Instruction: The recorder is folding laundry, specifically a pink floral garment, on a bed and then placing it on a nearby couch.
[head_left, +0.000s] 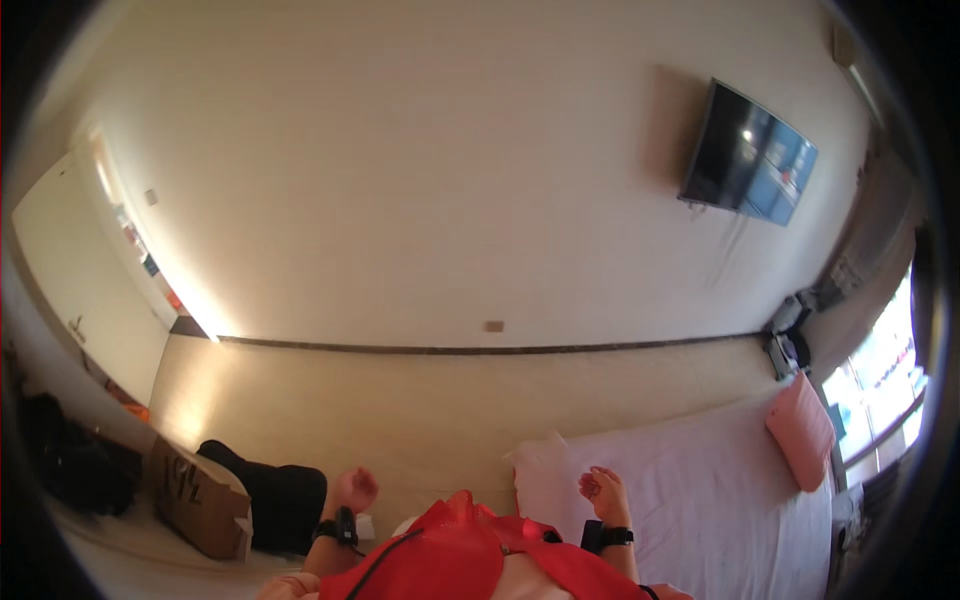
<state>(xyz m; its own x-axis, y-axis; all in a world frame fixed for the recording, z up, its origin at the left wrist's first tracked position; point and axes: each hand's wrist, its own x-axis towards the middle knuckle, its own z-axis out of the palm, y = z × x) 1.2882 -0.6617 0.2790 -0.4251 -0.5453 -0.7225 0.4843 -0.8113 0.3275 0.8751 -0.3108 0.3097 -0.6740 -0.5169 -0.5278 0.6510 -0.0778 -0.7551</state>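
Note:
My left hand (357, 489) is raised at the lower middle, slightly blurred, with its fingers curled; whether they are fully closed is unclear. It is nearest to a black padded case (281, 502) that stands to its left. My right hand (602, 489) hangs over the edge part of a bed with a pale pink sheet (690, 480), palm up, fingers loosely bent and holding nothing. Each wrist bears a black strap with a small device. Between the hands is the red garment (442, 551) that I wear, with a black cable across it.
A cardboard box (199, 499) with writing stands at lower left, near an open white door (82, 277). A pink pillow (801, 435) lies on the bed by a bright window (881, 375). A television (750, 154) hangs on the wall, above the tiled floor (375, 405).

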